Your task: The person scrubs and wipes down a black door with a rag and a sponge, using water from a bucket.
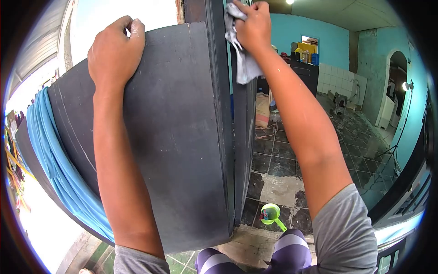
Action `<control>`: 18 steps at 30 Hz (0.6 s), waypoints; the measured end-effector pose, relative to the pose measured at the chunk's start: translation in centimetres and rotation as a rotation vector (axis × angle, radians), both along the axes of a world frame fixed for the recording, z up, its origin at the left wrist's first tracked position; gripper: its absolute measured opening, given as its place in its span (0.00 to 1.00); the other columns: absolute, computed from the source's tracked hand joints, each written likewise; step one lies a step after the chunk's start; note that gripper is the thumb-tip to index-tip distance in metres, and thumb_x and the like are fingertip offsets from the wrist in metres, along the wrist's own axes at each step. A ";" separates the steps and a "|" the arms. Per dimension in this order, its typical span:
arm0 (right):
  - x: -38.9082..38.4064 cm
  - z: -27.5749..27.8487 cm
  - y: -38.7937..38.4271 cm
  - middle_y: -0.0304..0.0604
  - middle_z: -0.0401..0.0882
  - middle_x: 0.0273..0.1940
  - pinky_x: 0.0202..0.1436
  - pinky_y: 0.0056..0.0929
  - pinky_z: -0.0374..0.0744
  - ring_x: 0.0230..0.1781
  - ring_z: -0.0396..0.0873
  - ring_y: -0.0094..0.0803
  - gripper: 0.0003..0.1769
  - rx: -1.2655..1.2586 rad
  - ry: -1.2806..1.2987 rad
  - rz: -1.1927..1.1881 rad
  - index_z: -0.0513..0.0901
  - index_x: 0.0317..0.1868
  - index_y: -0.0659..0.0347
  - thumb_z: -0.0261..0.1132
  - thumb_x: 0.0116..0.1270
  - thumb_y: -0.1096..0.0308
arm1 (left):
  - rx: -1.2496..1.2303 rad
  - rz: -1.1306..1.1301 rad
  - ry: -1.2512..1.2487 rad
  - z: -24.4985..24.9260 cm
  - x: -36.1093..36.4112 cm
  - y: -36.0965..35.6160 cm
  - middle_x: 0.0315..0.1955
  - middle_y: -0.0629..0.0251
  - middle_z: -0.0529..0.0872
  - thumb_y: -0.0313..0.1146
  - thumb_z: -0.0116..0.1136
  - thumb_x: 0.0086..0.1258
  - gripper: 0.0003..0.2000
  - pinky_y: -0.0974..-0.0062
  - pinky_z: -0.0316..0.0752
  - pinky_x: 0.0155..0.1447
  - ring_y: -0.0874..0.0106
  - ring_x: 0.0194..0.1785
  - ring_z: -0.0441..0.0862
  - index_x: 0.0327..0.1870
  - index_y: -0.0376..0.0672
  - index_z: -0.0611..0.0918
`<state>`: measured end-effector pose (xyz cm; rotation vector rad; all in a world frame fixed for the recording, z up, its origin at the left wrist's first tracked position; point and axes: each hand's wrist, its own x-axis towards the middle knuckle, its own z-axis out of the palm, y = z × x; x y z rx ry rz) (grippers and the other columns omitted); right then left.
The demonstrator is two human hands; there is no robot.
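My right hand [253, 28] is closed around a crumpled grey-white cloth [247, 68], high up beside the dark door frame [218, 68]. Part of the cloth hangs down below the fingers. To the left, my left hand [116, 52] grips the top edge of a dark grey panel [175, 118], its fingers curled over and partly hidden. A light blue cloth [57, 155] drapes over the same panel farther left.
A lime-green dipper [271, 213] with something inside sits on the dark tiled floor by my knees. Beyond the doorway stand a paper sack [262, 109], a black counter [301, 75] with items on it, and a lamp on a stand [406, 86] at right.
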<state>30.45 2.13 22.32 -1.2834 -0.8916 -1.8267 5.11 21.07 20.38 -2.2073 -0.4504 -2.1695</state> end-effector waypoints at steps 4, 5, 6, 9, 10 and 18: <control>0.1 -7.5 0.4 0.54 0.72 0.50 0.53 0.45 0.80 0.48 0.77 0.53 0.36 -0.024 -0.019 -0.090 0.88 0.65 0.41 0.67 0.54 0.78 | 0.035 -0.015 0.025 0.1 -0.2 0.8 0.43 0.57 0.92 0.54 0.54 0.75 0.23 0.60 0.78 0.59 0.54 0.50 0.88 0.56 0.46 0.89; -0.7 -11.6 0.1 0.54 0.71 0.49 0.53 0.45 0.79 0.49 0.75 0.53 0.39 -0.079 0.077 -0.075 0.86 0.67 0.42 0.68 0.52 0.78 | 0.045 -0.023 0.037 0.1 -0.2 1.0 0.44 0.57 0.92 0.54 0.54 0.75 0.24 0.60 0.78 0.60 0.55 0.51 0.88 0.56 0.46 0.89; -1.6 -16.4 -0.2 0.53 0.69 0.48 0.53 0.46 0.78 0.51 0.74 0.54 0.42 -0.136 0.181 -0.059 0.85 0.69 0.43 0.70 0.50 0.79 | 0.045 -0.029 0.038 0.1 -0.1 1.3 0.45 0.57 0.92 0.55 0.54 0.75 0.24 0.60 0.78 0.60 0.55 0.51 0.88 0.57 0.46 0.89; -2.1 -33.9 -1.1 0.55 0.69 0.52 0.55 0.45 0.78 0.52 0.74 0.53 0.52 -0.298 0.424 -0.086 0.77 0.77 0.40 0.73 0.47 0.79 | 0.031 -0.031 0.034 0.6 0.3 2.3 0.48 0.59 0.92 0.58 0.53 0.74 0.27 0.61 0.77 0.63 0.57 0.55 0.88 0.60 0.47 0.88; -2.7 -40.1 -1.7 0.55 0.70 0.51 0.54 0.45 0.79 0.52 0.74 0.54 0.54 -0.360 0.510 -0.061 0.75 0.78 0.40 0.73 0.46 0.80 | 0.027 -0.026 0.046 0.7 0.3 2.5 0.49 0.59 0.92 0.58 0.53 0.74 0.27 0.61 0.77 0.63 0.57 0.55 0.88 0.60 0.48 0.88; -12.6 -75.6 -13.7 0.64 0.78 0.60 0.64 0.51 0.79 0.60 0.79 0.59 0.27 -1.192 1.564 0.054 0.91 0.58 0.47 0.67 0.55 0.72 | 0.008 0.029 0.101 1.0 0.9 3.4 0.48 0.62 0.92 0.62 0.50 0.73 0.28 0.60 0.76 0.63 0.56 0.56 0.87 0.59 0.51 0.87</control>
